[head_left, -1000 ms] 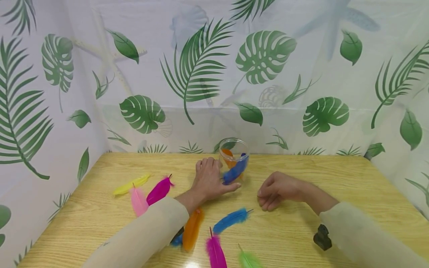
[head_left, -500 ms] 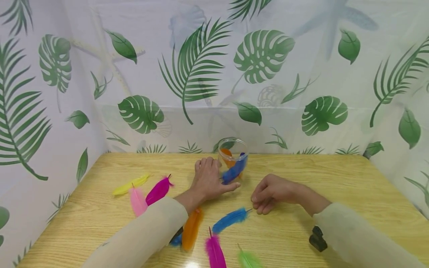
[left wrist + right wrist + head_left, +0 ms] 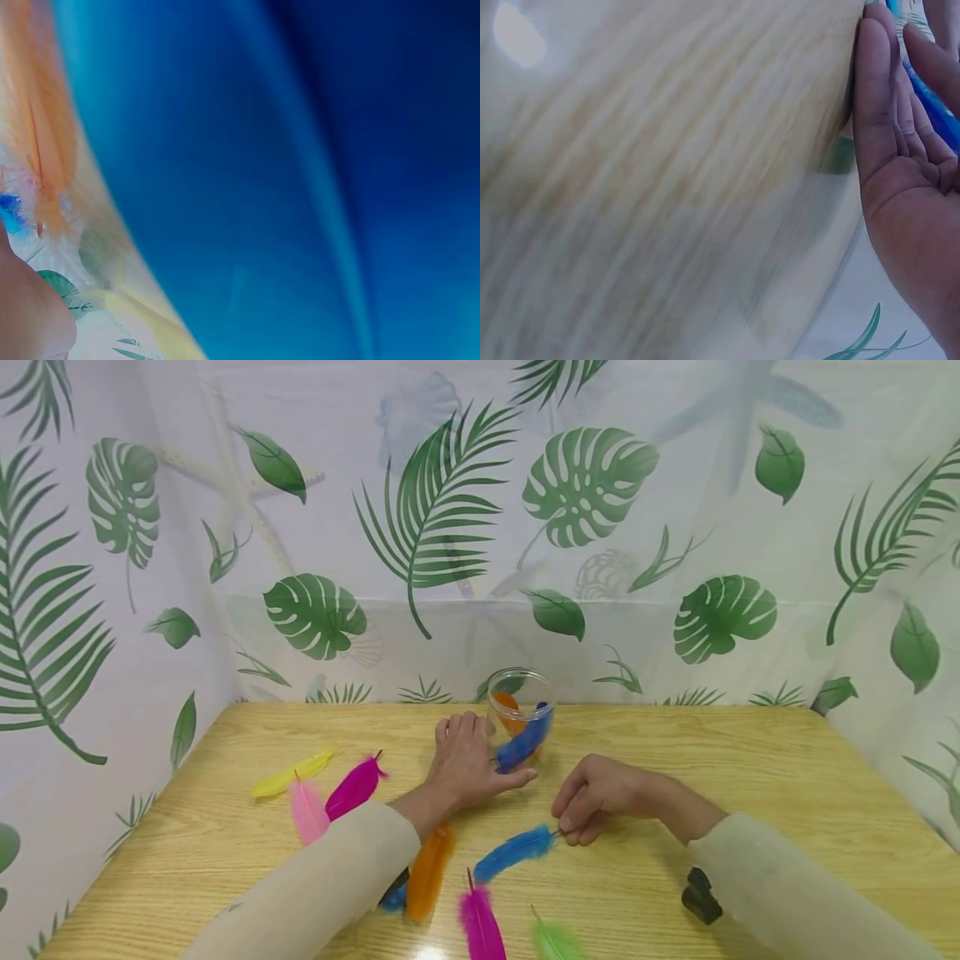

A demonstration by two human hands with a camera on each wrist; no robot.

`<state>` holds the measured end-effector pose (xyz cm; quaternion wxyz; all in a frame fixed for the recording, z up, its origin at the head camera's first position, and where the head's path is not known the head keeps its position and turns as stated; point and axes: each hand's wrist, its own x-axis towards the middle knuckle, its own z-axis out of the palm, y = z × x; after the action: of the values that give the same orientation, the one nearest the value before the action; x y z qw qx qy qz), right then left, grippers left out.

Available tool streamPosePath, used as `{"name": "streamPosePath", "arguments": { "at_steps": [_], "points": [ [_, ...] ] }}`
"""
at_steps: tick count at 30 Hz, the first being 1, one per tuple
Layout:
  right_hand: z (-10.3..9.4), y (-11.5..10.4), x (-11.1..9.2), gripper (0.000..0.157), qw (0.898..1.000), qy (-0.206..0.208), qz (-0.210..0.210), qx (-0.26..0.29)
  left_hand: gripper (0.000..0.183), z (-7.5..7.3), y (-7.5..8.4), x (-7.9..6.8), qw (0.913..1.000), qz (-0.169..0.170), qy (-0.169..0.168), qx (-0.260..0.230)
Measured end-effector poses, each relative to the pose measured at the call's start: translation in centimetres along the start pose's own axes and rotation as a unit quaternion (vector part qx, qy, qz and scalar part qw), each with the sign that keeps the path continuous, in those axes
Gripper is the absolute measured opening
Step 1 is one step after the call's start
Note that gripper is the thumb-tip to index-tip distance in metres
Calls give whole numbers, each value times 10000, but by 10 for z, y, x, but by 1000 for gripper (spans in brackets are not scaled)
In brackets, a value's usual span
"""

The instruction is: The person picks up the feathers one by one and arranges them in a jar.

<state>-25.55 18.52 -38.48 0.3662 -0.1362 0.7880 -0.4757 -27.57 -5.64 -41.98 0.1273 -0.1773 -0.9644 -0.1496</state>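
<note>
A clear jar (image 3: 522,717) holding an orange feather (image 3: 510,710) and a dark blue feather (image 3: 525,743) stands at the back of the table. My left hand (image 3: 467,762) holds it from the left, thumb stretched across the front near its base; the fingertips are hidden. On the tabletop lies a bright blue feather (image 3: 513,853). At its quill tip, the thumb and forefinger of my right hand (image 3: 603,797) pinch the end. In the right wrist view, that hand's palm (image 3: 911,202) shows beside the tabletop. A blurred blue surface (image 3: 225,180) fills most of the left wrist view.
Yellow (image 3: 292,774), pink (image 3: 309,810) and magenta (image 3: 356,789) feathers lie at the left. Nearer are an orange feather (image 3: 427,881), another magenta feather (image 3: 482,922) and a green feather (image 3: 555,941). Another blue feather (image 3: 393,897) is partly under the left sleeve. Leaf-patterned cloth (image 3: 600,635) borders the table.
My right hand has moved left and slightly nearer, reaching the bright blue feather's quill, and its thumb and forefinger have come together there. The left hand and the jar have stayed put.
</note>
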Motion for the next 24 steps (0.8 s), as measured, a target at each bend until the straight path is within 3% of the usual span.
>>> {"name": "streamPosePath", "arguments": {
  "at_steps": [10,24],
  "points": [
    [3,2,6,21,9994,186,202,-220,83,0,0,0,10000,13,34,47],
    [5,1,3,22,9995,231,126,-184,82,-1,2,0,10000,44,68,43]
  ]
}}
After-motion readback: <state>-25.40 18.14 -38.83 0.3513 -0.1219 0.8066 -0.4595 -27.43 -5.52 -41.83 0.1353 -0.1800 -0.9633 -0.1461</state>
